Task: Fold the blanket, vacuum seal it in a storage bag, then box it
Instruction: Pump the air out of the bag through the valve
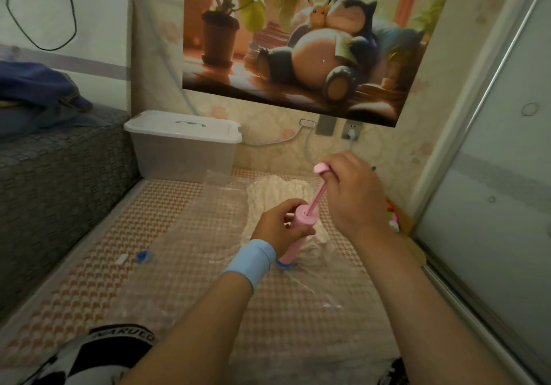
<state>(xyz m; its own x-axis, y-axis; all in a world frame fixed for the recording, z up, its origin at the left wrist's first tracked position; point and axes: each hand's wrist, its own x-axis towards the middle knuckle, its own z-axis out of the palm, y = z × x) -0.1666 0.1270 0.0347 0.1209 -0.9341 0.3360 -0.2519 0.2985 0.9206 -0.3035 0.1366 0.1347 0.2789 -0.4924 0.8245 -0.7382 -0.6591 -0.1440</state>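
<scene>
Bedroom w/ patterned wallpaper; the work surface is a pink-and-cream checked mat [74,280] running away from the camera. Far left, a grey woven couch [59,170] edges the mat, w/ a blue cloth [32,86] heaped on top. Next to it, at the mat's far end against the wall, sits a clear plastic box [182,158], white lid [179,125] on. Above and right of it hangs a cartoon poster [298,41]. On the mat lies a clear plastic bag [208,229], spread flat, w/ a small blue cap [143,256] and a white clip [120,259] near its left edge. Centre: left hand [274,229], light-blue wristband [253,261] on the wrist, fingers wrapped round the top of a pink pump [293,244], which stands about upright w/ its base on a blue valve [283,265] in the bag. The cream blanket [277,191] is inside the bag, bunched and wrinkled, behind and under the pump. Right hand [354,194] is raised above it, fingers curled over the pump's handle [320,168], the thin rod [316,198] drawn well out of the barrel. Far right, a frosted sliding door [507,146] in a metal frame.
</scene>
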